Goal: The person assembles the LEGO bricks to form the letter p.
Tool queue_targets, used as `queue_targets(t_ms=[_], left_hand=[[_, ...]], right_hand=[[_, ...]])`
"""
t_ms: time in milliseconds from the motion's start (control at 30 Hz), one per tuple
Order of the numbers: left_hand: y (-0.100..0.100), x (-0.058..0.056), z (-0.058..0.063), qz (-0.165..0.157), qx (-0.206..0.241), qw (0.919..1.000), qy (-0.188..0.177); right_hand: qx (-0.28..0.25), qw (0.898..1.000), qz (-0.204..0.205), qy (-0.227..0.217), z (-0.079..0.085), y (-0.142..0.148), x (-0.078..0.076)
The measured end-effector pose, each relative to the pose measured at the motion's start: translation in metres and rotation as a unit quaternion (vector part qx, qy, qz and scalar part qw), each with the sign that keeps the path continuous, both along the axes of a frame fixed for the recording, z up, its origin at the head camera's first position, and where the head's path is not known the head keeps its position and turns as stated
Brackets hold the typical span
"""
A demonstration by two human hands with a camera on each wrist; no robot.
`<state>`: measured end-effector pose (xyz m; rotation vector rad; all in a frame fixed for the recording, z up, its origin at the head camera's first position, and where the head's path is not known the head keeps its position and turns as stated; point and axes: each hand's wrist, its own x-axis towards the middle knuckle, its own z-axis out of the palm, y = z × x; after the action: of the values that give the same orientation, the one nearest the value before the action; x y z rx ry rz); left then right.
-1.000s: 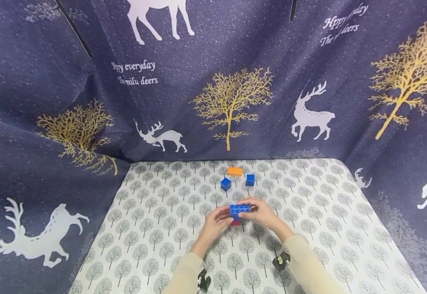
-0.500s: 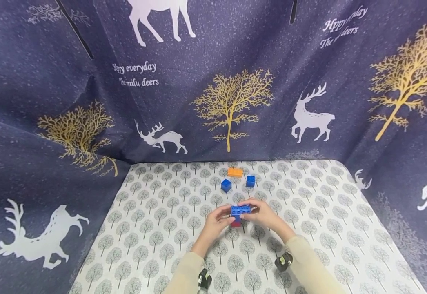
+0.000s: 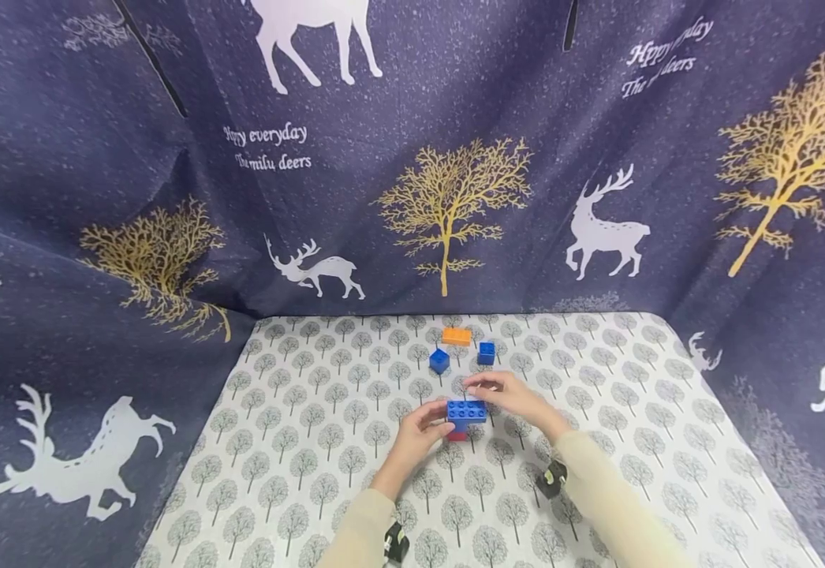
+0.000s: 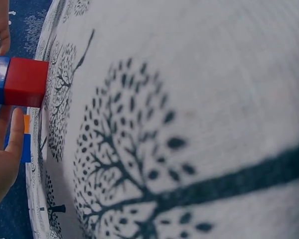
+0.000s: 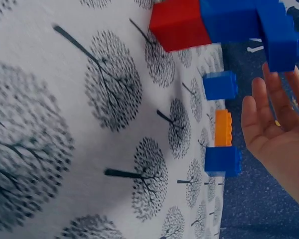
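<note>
A stack of toy building bricks stands on the table, with a red brick (image 5: 180,25) at the bottom and a blue brick (image 5: 230,21) above it. Across the top lies a longer blue brick (image 3: 466,411), its studs facing up and its right end overhanging. My left hand (image 3: 416,439) pinches the stack from the left, thumb in front and fingers reaching behind; in the left wrist view its fingertips (image 4: 17,115) are right at the bricks. Behind and right of the stack, my right hand (image 3: 515,398) is apart from it, fingers relaxed and holding nothing.
Beyond the stack lie two small blue bricks, a left one (image 3: 439,361) and a right one (image 3: 487,353). An orange brick (image 3: 457,337) lies behind them. The table's tree-print cloth (image 3: 299,442) ends at a dark deer-print curtain (image 3: 412,102).
My right hand has let go of the top blue brick and moved back and to the right. The left hand stays at the stack, which stands much as before.
</note>
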<state>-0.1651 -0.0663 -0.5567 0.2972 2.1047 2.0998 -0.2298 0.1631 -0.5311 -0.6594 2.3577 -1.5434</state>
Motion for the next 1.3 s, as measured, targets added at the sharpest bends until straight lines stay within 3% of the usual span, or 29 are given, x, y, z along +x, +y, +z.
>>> queue_targets(t_ms=[167,267,400,500,667,833,1067,1300], left_hand=[[0.000,-0.001,-0.003,0.004,-0.003,0.9999,0.014],[0.001,-0.005,-0.013,0.009,-0.010,0.9999,0.004],[0.003,-0.010,-0.029,0.015,-0.009,0.9998,-0.007],[0.004,-0.012,-0.034,0.016,-0.004,0.9999,0.000],[0.003,-0.013,-0.036,0.013,-0.004,0.9999,0.007],[0.002,-0.011,-0.036,0.016,-0.003,0.9998,-0.011],[0.003,-0.010,-0.036,0.018,0.000,0.9998,-0.001],[0.003,-0.008,-0.032,0.019,0.005,0.9995,-0.023]], right_hand=[[-0.016,0.999,-0.032,-0.026,-0.003,-0.002,-0.019],[-0.021,0.998,-0.049,-0.044,-0.005,-0.005,-0.029],[0.001,0.998,-0.052,-0.017,-0.007,-0.011,-0.043],[0.008,0.999,-0.041,-0.003,-0.008,-0.016,-0.053],[0.011,0.999,-0.026,-0.017,-0.010,-0.025,-0.066],[0.028,0.999,-0.011,-0.023,-0.017,-0.034,-0.074],[0.037,0.998,-0.013,-0.048,-0.028,-0.045,-0.082],[0.056,0.997,-0.017,-0.059,-0.032,-0.055,-0.086]])
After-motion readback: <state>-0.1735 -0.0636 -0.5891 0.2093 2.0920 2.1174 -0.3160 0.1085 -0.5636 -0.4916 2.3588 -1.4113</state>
